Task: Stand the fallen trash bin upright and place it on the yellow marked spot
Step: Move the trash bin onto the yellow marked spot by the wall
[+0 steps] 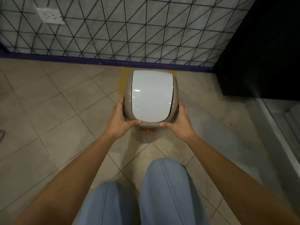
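Observation:
The trash bin (151,96) is beige with a white swing lid and stands upright, seen from above near the wall. An orange label shows on its near side. My left hand (121,118) grips the left side of its top rim and my right hand (177,121) grips the right side, thumbs on the near edge. The yellow marked spot (121,82) shows on the floor as a strip along the bin's left side and a bit at its far right corner; the bin hides the rest. I cannot tell whether the bin's base touches the floor.
A tiled wall with a dark skirting (81,60) runs just behind the bin, with a white socket (50,16) up left. A black cabinet (263,51) stands at the right, a raised grey ledge (282,127) below it. My knees (162,184) are bent close below the bin.

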`<state>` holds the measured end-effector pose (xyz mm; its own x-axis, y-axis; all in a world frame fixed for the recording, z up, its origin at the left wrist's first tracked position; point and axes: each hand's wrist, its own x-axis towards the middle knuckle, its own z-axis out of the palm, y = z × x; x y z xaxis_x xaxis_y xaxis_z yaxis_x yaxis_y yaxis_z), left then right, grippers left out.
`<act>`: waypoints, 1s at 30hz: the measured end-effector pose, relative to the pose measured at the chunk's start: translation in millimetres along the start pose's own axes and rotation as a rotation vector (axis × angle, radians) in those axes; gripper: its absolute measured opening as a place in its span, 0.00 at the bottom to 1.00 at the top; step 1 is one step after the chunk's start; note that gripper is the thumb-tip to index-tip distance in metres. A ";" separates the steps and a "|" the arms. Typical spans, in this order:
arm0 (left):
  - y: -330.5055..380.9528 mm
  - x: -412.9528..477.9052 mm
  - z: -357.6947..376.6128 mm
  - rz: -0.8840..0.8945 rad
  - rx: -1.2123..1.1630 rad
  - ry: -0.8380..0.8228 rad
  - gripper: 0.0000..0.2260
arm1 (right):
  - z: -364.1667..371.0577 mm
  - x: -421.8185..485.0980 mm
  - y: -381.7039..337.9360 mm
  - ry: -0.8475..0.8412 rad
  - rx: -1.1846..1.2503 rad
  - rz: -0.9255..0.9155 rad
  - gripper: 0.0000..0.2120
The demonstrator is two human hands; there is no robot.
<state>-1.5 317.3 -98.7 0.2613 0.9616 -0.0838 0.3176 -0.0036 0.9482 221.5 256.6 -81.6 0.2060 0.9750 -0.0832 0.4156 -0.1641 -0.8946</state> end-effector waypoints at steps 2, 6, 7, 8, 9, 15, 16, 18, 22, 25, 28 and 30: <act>0.6 7.1 -1.5 0.002 0.012 -0.005 0.53 | -0.1 8.3 0.2 -0.006 0.008 -0.003 0.57; 1.3 19.9 -0.6 0.014 0.038 0.003 0.53 | -2.7 23.4 2.9 -0.011 0.005 -0.003 0.58; 2.3 22.1 -0.4 0.014 0.041 0.011 0.53 | -3.2 25.9 3.1 -0.011 0.009 0.000 0.58; 4.2 22.9 -0.3 0.019 0.040 0.011 0.53 | -3.3 27.2 2.7 -0.010 0.015 0.003 0.58; 7.1 24.1 -0.3 0.026 0.035 0.003 0.53 | -3.3 29.2 2.0 -0.007 0.020 0.007 0.58; 12.6 30.6 1.3 0.000 0.044 0.017 0.54 | -4.6 41.1 0.7 -0.009 0.042 -0.015 0.57; 10.6 31.9 1.2 -0.027 0.089 0.031 0.55 | -4.5 42.4 2.5 -0.008 0.042 -0.016 0.57; 8.0 34.7 0.0 -0.089 0.134 0.055 0.59 | -3.9 45.0 7.4 0.004 0.036 -0.009 0.59; 9.1 43.3 -1.5 -0.168 -0.003 -0.015 0.64 | -3.7 49.8 12.0 -0.042 0.175 0.088 0.59; 5.1 48.3 -4.7 -0.213 -0.084 -0.077 0.61 | -6.1 53.6 18.6 -0.115 0.258 0.165 0.50; 3.2 50.9 -8.4 -0.209 -0.023 -0.061 0.58 | -5.1 57.9 21.3 -0.144 0.273 0.197 0.46; 4.7 55.3 -10.9 -0.208 -0.013 -0.035 0.57 | -4.7 63.3 17.9 -0.141 0.264 0.201 0.47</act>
<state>4.5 373.4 -95.6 0.2226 0.9313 -0.2883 0.3559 0.1976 0.9134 246.2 314.6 -100.8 0.1286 0.9413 -0.3122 0.1322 -0.3283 -0.9353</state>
